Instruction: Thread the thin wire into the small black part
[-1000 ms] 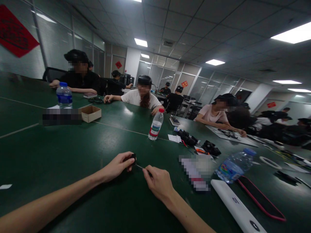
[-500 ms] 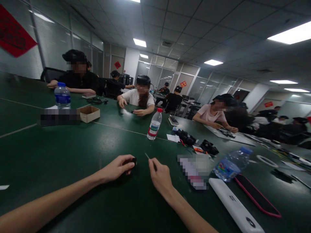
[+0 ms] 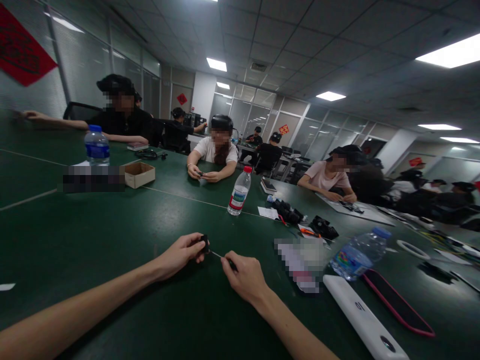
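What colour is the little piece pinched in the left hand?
The little piece is black, seen best in the head view.

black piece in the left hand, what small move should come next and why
Perhaps align the thin-shafted tool with the black piece: the right hand points its shaft there while the left hand grips the piece; contact is too small to tell.

Covered and cropped
Left hand (image 3: 186, 253) partly hides a black piece (image 3: 205, 243), right hand (image 3: 245, 279) a thin tool (image 3: 216, 254); the bottom edge crops a white slab (image 3: 347, 295).
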Tool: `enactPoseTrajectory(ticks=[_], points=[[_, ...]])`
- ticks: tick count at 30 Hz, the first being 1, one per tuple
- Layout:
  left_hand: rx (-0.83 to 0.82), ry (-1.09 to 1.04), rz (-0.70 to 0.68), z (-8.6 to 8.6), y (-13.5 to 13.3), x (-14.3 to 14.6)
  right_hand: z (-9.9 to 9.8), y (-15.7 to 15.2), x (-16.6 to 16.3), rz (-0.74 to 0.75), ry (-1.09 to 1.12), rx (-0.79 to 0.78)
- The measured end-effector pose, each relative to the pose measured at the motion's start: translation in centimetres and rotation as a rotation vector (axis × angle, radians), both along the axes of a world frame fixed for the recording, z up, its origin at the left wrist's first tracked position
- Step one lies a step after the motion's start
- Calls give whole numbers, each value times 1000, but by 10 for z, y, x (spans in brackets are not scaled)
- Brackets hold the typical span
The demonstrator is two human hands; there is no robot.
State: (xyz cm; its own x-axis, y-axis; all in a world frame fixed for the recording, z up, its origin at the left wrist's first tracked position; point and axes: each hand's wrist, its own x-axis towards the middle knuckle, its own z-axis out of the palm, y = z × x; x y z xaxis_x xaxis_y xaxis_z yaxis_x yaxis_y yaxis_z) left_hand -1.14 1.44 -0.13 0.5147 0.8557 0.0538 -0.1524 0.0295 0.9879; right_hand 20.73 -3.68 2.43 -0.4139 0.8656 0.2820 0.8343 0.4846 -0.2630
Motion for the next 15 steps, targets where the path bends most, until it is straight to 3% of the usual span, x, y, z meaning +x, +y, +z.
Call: enactPoseTrajectory(ticks=[7, 15], points=[[1, -32, -1, 0, 0, 1, -5, 1, -1, -83, 20, 7], [5, -26, -4, 0, 1, 0, -4, 2, 1, -61, 44, -8]])
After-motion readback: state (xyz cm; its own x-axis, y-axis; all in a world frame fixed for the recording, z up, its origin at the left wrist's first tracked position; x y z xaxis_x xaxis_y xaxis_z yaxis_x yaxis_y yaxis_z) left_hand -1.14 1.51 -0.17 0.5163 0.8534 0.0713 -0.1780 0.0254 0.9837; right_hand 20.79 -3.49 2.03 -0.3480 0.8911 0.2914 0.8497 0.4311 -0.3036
